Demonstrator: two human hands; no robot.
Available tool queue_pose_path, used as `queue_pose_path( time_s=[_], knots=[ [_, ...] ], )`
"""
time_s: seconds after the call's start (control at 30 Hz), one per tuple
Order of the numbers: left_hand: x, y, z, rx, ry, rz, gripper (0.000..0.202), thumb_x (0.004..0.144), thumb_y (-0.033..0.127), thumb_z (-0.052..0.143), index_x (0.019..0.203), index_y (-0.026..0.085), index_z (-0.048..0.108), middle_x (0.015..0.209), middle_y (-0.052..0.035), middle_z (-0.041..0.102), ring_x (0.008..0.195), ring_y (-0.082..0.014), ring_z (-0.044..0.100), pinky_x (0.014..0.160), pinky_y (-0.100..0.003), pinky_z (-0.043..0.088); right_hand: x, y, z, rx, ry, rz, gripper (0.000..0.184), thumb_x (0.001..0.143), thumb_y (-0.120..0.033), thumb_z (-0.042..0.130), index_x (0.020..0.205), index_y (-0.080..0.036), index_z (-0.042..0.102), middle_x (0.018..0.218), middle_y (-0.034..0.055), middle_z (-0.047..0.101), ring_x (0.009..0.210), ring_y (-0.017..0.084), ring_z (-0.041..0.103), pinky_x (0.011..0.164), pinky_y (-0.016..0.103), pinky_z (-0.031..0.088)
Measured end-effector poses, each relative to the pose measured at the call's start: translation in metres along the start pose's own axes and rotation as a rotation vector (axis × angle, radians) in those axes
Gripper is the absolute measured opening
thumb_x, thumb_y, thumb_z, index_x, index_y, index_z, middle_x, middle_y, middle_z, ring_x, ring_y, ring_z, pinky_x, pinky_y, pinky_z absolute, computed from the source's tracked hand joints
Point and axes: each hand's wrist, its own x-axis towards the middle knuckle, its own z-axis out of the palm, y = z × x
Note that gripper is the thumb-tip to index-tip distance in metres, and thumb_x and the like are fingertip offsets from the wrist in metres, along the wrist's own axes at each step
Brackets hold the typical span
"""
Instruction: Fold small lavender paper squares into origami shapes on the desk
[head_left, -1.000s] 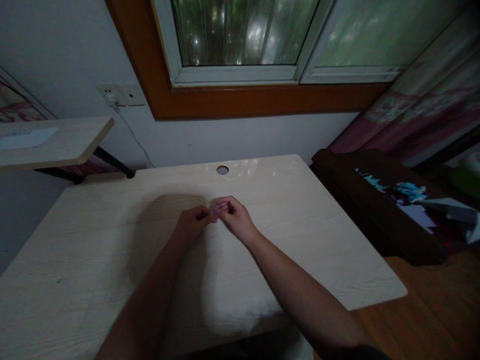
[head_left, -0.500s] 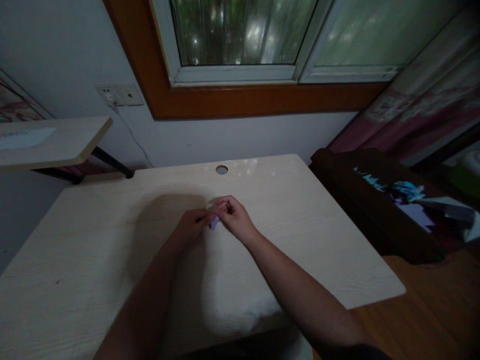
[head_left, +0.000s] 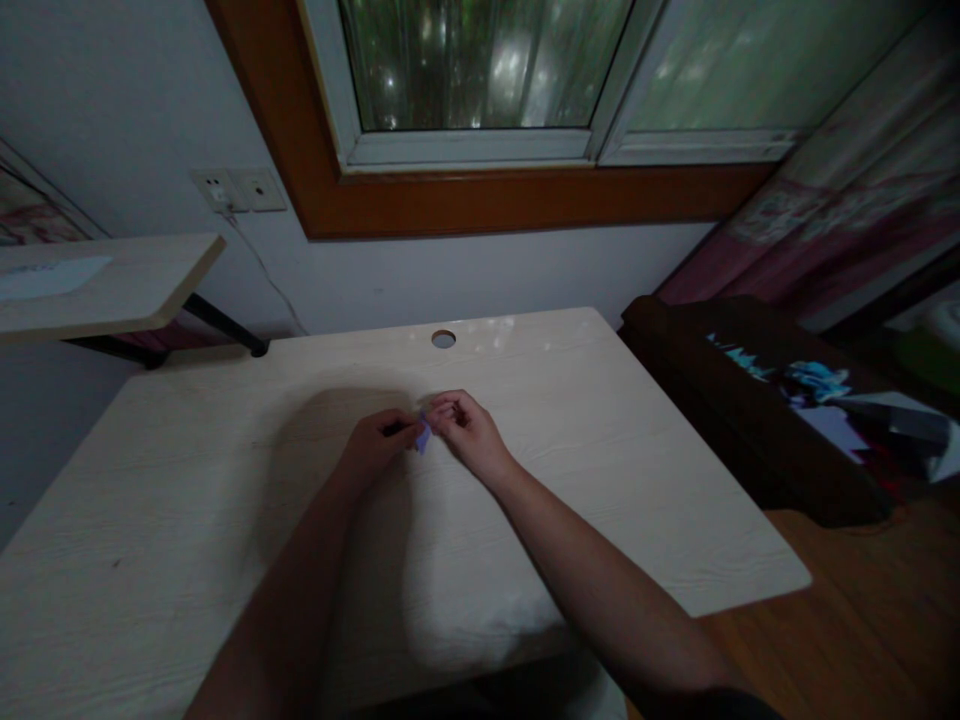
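A small piece of purple paper (head_left: pixel 423 436), seemingly folded, is held between my two hands over the pale wooden table (head_left: pixel 570 440). My left hand (head_left: pixel 379 440) pinches its left side between thumb and fingers. From the right, my right hand (head_left: pixel 463 425) has its thumb and fingertips closed at the paper's upper right edge. The fingers hide part of the paper, and its exact shape is too small to make out.
A round cable hole (head_left: pixel 443 340) lies near the table's back edge. At the left stands a raised shelf (head_left: pixel 135 290) on black legs. A dark brown cabinet (head_left: pixel 675 400) with papers and cloth on it is to the right. Behind is a window (head_left: pixel 487 70).
The purple paper and my left hand have shifted slightly left and up. My right fingertips now cover less of the paper.
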Motion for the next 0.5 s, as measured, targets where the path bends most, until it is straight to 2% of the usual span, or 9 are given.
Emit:
queue_pose_path(
  time_s=[0.13,0.27,0.5],
  knots=[
    [0.0013,-0.0008,-0.0016,-0.142,0.063,-0.003,0.024,0.073,0.042,0.073,0.075,0.017,0.069,0.068,-0.0012,0.068,0.066,-0.0158,0.062,0.065,-0.026,0.049,-0.0008,0.0023,-0.0002,-0.077,-0.039,0.003,0.022,0.084,-0.041,0.068,0.092,-0.02,0.065,0.078,0.0006,0.065,0.068,0.013,0.058,0.064,0.025,0.046],
    [0.0019,-0.0049,-0.002,-0.252,0.096,-0.039,0.027,0.073,0.042,0.074,0.078,0.016,0.068,0.071,-0.0024,0.069,0.069,-0.0163,0.065,0.07,-0.028,0.053,-0.0023,0.0029,-0.0001,-0.175,-0.076,-0.038,0.021,0.082,-0.04,0.07,0.089,-0.02,0.067,0.08,0.0008,0.065,0.069,0.013,0.057,0.063,0.024,0.044],
    [0.0018,-0.0089,-0.0022,-0.298,0.04,-0.07,0.025,0.072,0.039,0.075,0.077,0.017,0.064,0.073,-0.0021,0.071,0.068,-0.0169,0.068,0.068,-0.029,0.056,-0.0024,0.0055,0.0001,-0.182,-0.098,-0.037,0.019,0.081,-0.035,0.07,0.093,-0.021,0.068,0.082,0.0013,0.068,0.071,0.014,0.06,0.066,0.025,0.048]
  ],
)
